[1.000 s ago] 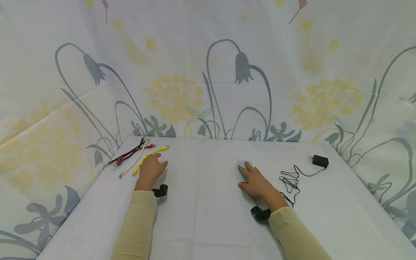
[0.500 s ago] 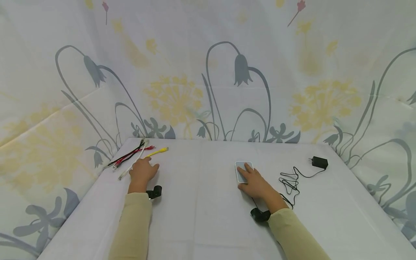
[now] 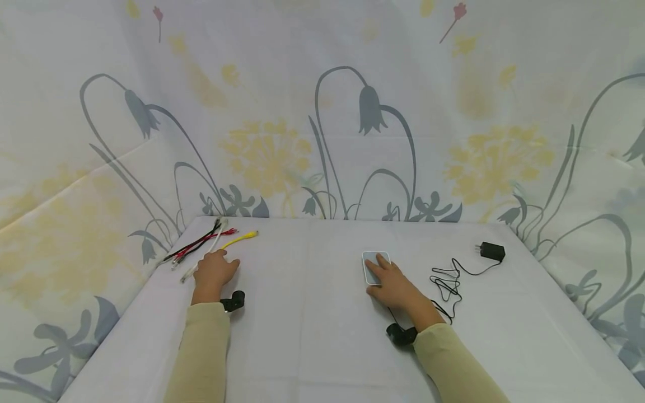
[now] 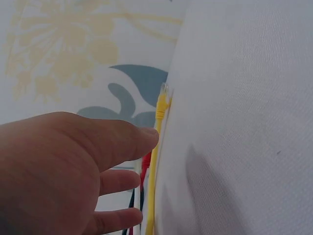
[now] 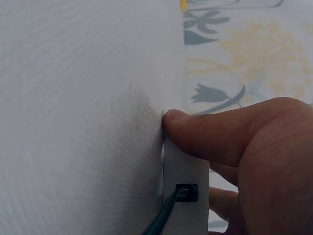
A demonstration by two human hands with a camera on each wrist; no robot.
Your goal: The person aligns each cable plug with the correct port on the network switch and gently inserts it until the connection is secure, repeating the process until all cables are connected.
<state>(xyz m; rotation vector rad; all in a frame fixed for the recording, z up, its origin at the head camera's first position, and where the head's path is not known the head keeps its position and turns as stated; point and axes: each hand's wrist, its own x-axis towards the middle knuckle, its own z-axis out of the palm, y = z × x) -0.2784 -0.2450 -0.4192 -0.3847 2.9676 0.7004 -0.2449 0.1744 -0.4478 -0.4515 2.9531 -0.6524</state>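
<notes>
In the head view, my left hand (image 3: pixel 213 274) lies over the near part of a yellow network cable (image 3: pixel 244 238), whose far end shows beyond my fingers. The left wrist view has the yellow cable (image 4: pixel 152 181) running past my thumb and fingertips, with a clear plug at its end; these fingers are not curled round it. On the right, my right hand (image 3: pixel 397 286) rests on a small flat white box (image 3: pixel 371 279), fingers spread over its grey top. A dark cord (image 5: pixel 162 215) enters a socket on the box's side, near my thumb in the right wrist view.
A white cable (image 3: pixel 188 273) and several red and black cables (image 3: pixel 201 240) lie at the back left of the white table (image 3: pixel 312 313). The cord (image 3: pixel 448 282) runs loosely coiled to a black power adapter (image 3: pixel 491 251) at the right. Floral cloth (image 3: pixel 282 112) hangs behind.
My left hand has moved left and slightly nearer, from beside the yellow cable to over its near part. The right hand stays on the white box; the head view has shifted a little.
</notes>
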